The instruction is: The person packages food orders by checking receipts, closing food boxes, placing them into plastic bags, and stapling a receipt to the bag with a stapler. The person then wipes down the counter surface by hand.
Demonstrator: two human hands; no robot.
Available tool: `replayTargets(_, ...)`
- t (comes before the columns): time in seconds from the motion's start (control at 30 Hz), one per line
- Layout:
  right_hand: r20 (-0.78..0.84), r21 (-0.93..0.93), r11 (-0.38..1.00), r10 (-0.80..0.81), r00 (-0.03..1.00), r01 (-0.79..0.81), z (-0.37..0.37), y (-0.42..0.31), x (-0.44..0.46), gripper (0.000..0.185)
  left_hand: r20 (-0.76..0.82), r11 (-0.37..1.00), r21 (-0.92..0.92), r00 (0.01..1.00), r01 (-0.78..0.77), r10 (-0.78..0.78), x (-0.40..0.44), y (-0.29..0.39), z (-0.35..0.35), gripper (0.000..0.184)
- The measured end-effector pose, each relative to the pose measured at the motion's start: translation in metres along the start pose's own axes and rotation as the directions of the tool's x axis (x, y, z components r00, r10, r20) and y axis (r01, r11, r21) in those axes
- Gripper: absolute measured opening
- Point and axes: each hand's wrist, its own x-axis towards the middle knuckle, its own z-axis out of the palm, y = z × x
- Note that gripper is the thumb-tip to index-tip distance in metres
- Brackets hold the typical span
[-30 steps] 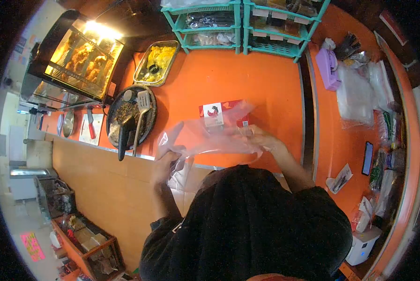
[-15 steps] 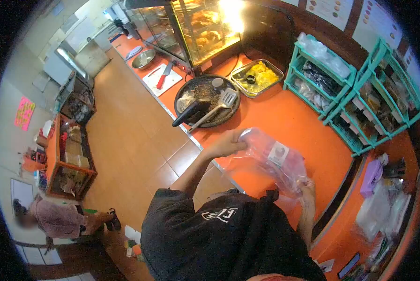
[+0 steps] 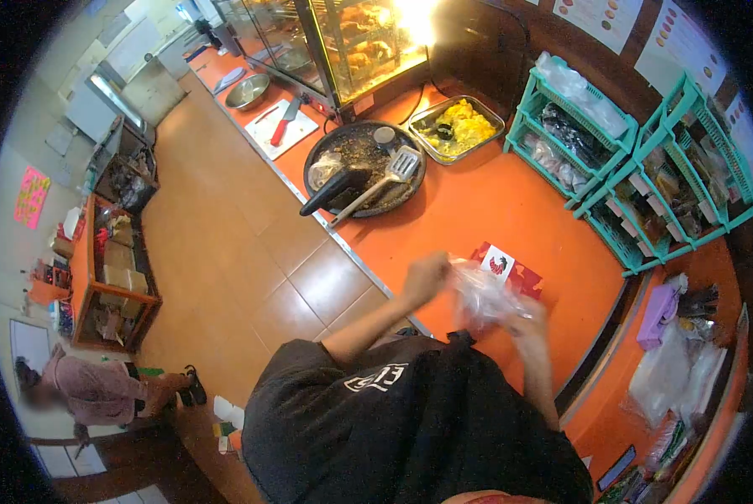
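Note:
A clear plastic bag (image 3: 484, 294) is stretched between my two hands over the orange counter. My left hand (image 3: 427, 280) is closed on the bag's left end. At its right end, my right hand (image 3: 525, 322) grips the plastic, with the fingers smeared by motion. Behind the bag a red box with a white label (image 3: 498, 262) lies on the counter, partly covered by the plastic. To the left of my hands sits a round dark stone mortar (image 3: 376, 197) with a dark pestle (image 3: 334, 190) and a slotted spatula (image 3: 403, 164) in it.
A metal tray (image 3: 495, 134) of yellow food stands behind the mortar, beside a lit glass cabinet (image 3: 368, 50). A red-handled knife (image 3: 285, 122) lies on a white board (image 3: 302, 134). Green racks (image 3: 611, 151) stand at the right. A person (image 3: 99, 391) is at the lower left.
The view has swung left. The bag, earlier spread wide, is now bunched nearer my body between my hands, and the red box shows more clearly than half a second ago.

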Motion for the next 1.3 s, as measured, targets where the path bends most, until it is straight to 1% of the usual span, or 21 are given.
replayTargets(0.13, -0.181, -0.138, 0.938, -0.338, 0.924, 0.317, -0.036, -0.006, -0.017, 0.015, -0.171, 0.993, 0.092, 0.981, -0.073, 0.088, 0.027, 0.006, -0.001, 0.007)
replayTargets(0.17, -0.276, -0.369, 0.867, -0.447, 0.851, 0.336, -0.063, 0.008, -0.002, 0.016, -0.131, 0.997, -0.062, 0.99, -0.055, 0.046, 0.03, 0.011, 0.009, 0.003)
replayTargets(0.23, -0.353, -0.743, 0.648, -0.594, 0.723, 0.169, -0.072, 0.013, 0.027, 0.021, -0.067, 0.975, -0.221, 0.998, -0.033, 0.018, 0.031, 0.03, 0.021, 0.004)
replayTargets(0.27, -0.363, -0.859, 0.511, -0.623, 0.693, 0.009, -0.063, 0.004, 0.041, 0.025, 0.25, 0.754, -0.606, 0.96, 0.256, -0.125, 0.026, 0.05, 0.023, 0.005)
replayTargets(0.3, -0.327, -0.919, 0.381, -0.591, 0.738, -0.102, -0.09, 0.025, 0.065, 0.029, 0.578, 0.35, -0.742, 0.81, 0.571, -0.096, 0.021, 0.07, 0.023, 0.007)
replayTargets(0.33, -0.306, -0.949, 0.238, -0.545, 0.781, -0.206, -0.132, 0.063, 0.094, 0.034, 0.603, 0.346, -0.731, 0.794, 0.588, -0.075, 0.015, 0.09, 0.018, 0.007)
replayTargets(0.43, -0.387, -0.919, 0.213, -0.646, 0.658, -0.331, -0.22, 0.104, 0.123, 0.043, 0.601, 0.376, -0.778, 0.77, 0.503, 0.212, -0.015, 0.124, 0.019, 0.01)
replayTargets(0.5, -0.516, -0.836, 0.199, -0.6, 0.611, -0.511, -0.224, 0.058, 0.087, 0.042, 0.768, 0.104, -0.638, 0.62, 0.763, 0.157, -0.045, 0.111, 0.034, 0.01)
replayTargets(0.57, -0.525, -0.815, 0.116, -0.56, 0.641, -0.567, -0.218, 0.021, 0.062, 0.04, 0.848, 0.099, -0.513, 0.485, 0.853, 0.215, -0.028, 0.108, 0.017, 0.007)
replayTargets(0.63, -0.452, -0.856, 0.035, -0.538, 0.712, -0.516, -0.247, -0.002, 0.04, 0.031, 0.547, 0.688, -0.643, 0.831, 0.337, 0.104, -0.009, 0.109, 0.01, 0.027)
replayTargets(0.7, -0.413, -0.898, 0.08, -0.495, 0.765, -0.433, -0.221, -0.047, 0.009, 0.021, 0.123, 0.953, -0.295, 0.987, -0.068, 0.109, 0.026, 0.121, -0.004, 0.047)
replayTargets(0.77, 0.029, -0.991, 0.103, -0.48, 0.877, 0.089, -0.191, -0.056, -0.002, 0.023, 0.199, 0.967, -0.193, 0.958, -0.167, 0.205, 0.041, 0.145, 0.019, 0.046)
replayTargets(0.83, 0.21, -0.961, 0.003, -0.643, 0.736, 0.277, -0.095, -0.072, -0.021, 0.023, 0.247, 0.959, -0.069, 0.926, -0.276, 0.285, 0.048, 0.159, 0.063, 0.042)
replayTargets(0.87, 0.184, -0.967, 0.016, -0.646, 0.741, 0.253, -0.097, -0.069, -0.032, 0.023, 0.255, 0.936, 0.028, 0.908, -0.352, 0.334, 0.048, 0.161, 0.081, 0.038)
replayTargets(0.93, -0.062, -0.989, -0.064, -0.622, 0.78, -0.13, -0.106, -0.07, -0.045, 0.021, 0.327, 0.958, -0.109, 0.901, -0.265, 0.286, 0.057, 0.138, 0.085, 0.036)
replayTargets(0.97, -0.218, -0.964, 0.019, -0.625, 0.749, -0.265, -0.131, -0.067, -0.052, 0.019, 0.396, 0.962, -0.22, 0.887, -0.16, 0.238, 0.062, 0.133, 0.086, 0.035)
replayTargets(1.07, -0.466, -0.882, 0.216, -0.543, 0.699, -0.419, -0.179, 0.016, -0.056, 0.019, 0.363, 0.953, -0.205, 0.887, -0.223, 0.285, 0.043, 0.152, 0.079, 0.03)
replayTargets(1.1, -0.465, -0.694, 0.704, -0.276, 0.841, -0.153, -0.176, 0.036, -0.06, 0.019, 0.374, 0.962, -0.145, 0.887, -0.233, 0.271, 0.031, 0.154, 0.085, 0.028)
replayTargets(1.13, -0.422, -0.178, 0.979, 0.016, 0.906, -0.1, -0.173, 0.057, -0.064, 0.019, 0.374, 0.96, -0.153, 0.885, -0.235, 0.277, 0.024, 0.152, 0.091, 0.028)
replayTargets(1.2, -0.207, 0.406, 0.914, 0.069, 0.976, 0.022, -0.143, 0.057, -0.098, 0.019, 0.599, 0.932, 0.224, 0.794, -0.287, 0.1, 0.004, 0.135, 0.105, 0.036)
replayTargets(1.3, 0.021, 0.585, 0.808, 0.065, 0.998, -0.065, -0.15, 0.056, -0.129, 0.018, 0.516, 0.967, 0.141, 0.85, -0.212, 0.112, 0.003, 0.093, 0.104, 0.014)
